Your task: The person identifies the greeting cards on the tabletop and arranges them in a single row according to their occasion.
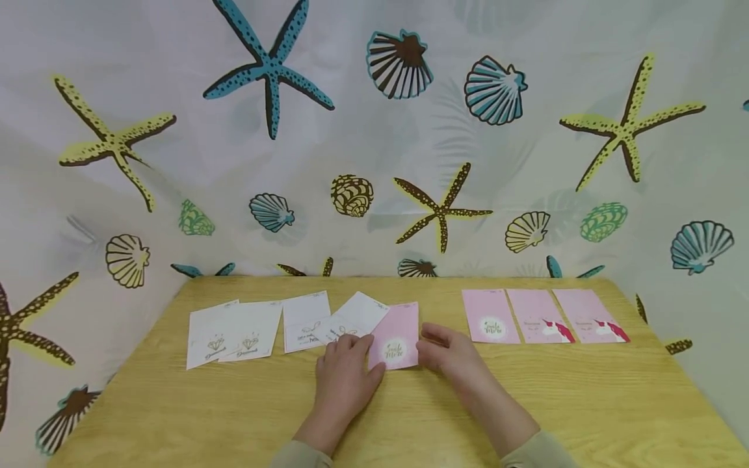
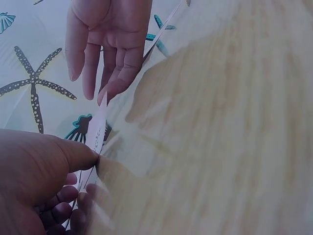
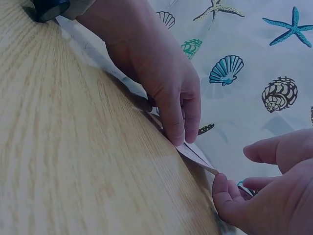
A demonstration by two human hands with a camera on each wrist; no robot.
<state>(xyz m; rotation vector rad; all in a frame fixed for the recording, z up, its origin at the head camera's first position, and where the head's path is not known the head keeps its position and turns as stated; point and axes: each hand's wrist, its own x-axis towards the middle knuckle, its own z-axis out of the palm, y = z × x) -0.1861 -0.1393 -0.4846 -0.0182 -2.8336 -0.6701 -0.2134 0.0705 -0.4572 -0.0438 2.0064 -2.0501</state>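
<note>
Near the middle of the table, my left hand (image 1: 345, 374) pinches a pink card (image 1: 393, 338) with gold lettering by its lower left side. In the left wrist view, the left thumb presses on the card's face while some fingers are hidden behind it. My right hand (image 1: 450, 357) is at the card's right edge, its fingers loosely bent and a fingertip touching the edge, as the right wrist view shows. White cards (image 1: 359, 312) with printed lettering overlap just left of the pink card, and one partly lies under it.
Overlapping white cards with diamond prints (image 1: 257, 318) lie at the left on the wooden table (image 1: 409, 416). At the right are a pink lettered card (image 1: 488, 305) and two pink unicorn cards (image 1: 532, 309) in a row. A sea-patterned curtain (image 1: 363, 143) hangs behind.
</note>
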